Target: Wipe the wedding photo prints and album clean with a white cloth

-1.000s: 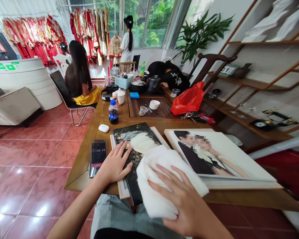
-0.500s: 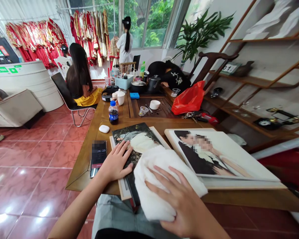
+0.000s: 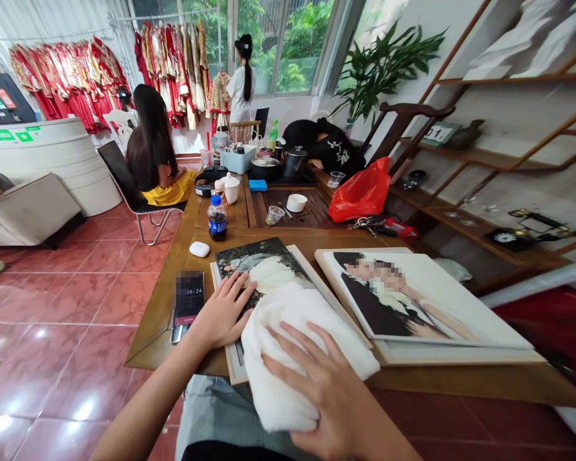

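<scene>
My left hand [image 3: 224,310] lies flat on the left side of a dark photo panel [image 3: 242,255], fingers outstretched and holding nothing. The panel shows a pale dress among dark foliage and rests on a light-edged board. A bunched white cloth [image 3: 269,358] covers the panel's lower right part and hangs over the table's front edge. On top of the cloth is my right hand [image 3: 324,384], fingers spread across it and thumb side gripping its near edge. To the right, a framed couple's photo [image 3: 441,282] lies on a larger pale board.
A phone [image 3: 188,307], a white earbud case [image 3: 200,249] and a dark drink bottle [image 3: 217,219] stand along the left of the wooden table [image 3: 158,333]. Farther back are a small white bowl [image 3: 296,203] and a red plastic bag [image 3: 362,192]. Several people are around the room.
My right hand has slid the white cloth to the left over the photo panel, up against my left thumb. The left hand keeps nearly the same place.
</scene>
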A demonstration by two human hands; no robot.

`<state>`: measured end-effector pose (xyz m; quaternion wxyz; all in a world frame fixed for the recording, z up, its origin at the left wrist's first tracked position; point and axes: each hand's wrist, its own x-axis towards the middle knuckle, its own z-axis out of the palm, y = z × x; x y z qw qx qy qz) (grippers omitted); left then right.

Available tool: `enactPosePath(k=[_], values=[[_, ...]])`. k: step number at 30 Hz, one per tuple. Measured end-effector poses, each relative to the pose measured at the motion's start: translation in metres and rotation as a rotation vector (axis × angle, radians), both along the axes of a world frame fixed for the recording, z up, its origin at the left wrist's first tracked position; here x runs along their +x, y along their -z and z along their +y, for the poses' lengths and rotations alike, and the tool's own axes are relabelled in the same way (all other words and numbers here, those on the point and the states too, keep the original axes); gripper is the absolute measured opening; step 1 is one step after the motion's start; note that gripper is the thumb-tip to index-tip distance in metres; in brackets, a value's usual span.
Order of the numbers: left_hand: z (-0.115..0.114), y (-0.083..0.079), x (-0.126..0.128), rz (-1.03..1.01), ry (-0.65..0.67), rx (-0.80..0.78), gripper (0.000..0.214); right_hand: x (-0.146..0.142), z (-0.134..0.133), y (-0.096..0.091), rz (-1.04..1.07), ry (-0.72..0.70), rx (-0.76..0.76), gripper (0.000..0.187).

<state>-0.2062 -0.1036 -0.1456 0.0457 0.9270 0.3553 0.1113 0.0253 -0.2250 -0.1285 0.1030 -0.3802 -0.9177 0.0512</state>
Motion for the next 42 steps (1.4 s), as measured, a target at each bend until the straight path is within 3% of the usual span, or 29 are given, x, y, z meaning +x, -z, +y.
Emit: enactPosePath(k=[5, 14, 18, 24, 28, 37, 42], values=[[0.001, 0.002, -0.001, 0.002, 0.017, -0.002, 0.062, -0.004, 0.0, 0.0, 0.01, -0.021, 0.026, 0.088], [-0.001, 0.004, 0.0, -0.02, -0.007, 0.001, 0.057, 0.039, 0.004, 0.01, 0.033, 0.212, 0.322, 0.07], [-0.001, 0.006, 0.0, -0.034, -0.002, 0.006, 0.057, 0.033, 0.004, 0.009, 0.034, 0.189, 0.292, 0.07], [0.0, 0.004, 0.0, -0.008, -0.003, 0.004, 0.058, -0.001, -0.002, 0.002, 0.005, 0.013, 0.104, 0.087], [0.0, 0.004, -0.001, -0.007, 0.011, 0.013, 0.059, -0.007, -0.005, -0.001, -0.006, -0.054, 0.073, 0.087], [0.0, 0.008, -0.002, -0.044, 0.003, 0.047, 0.056, 0.041, 0.003, 0.01, 0.026, 0.197, 0.338, 0.071], [0.0, 0.006, -0.002, -0.04, 0.001, 0.046, 0.057, 0.036, 0.002, 0.013, 0.021, 0.18, 0.286, 0.074]])
